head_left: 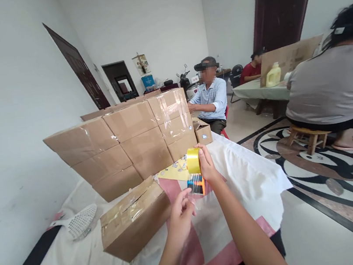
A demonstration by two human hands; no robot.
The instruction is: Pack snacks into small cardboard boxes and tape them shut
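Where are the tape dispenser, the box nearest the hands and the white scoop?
tape dispenser (193, 161), head view, on the yellow roll
nearest box (133, 221), head view, on its taped top
white scoop (80, 223), head view, on its perforated bowl

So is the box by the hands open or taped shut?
Shut. The box lies on the table with its flaps down and shiny tape across the seam. The right hand holds the tape dispenser.

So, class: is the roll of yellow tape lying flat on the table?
No, the right hand holds the yellow tape roll up above the table, near the left hand.
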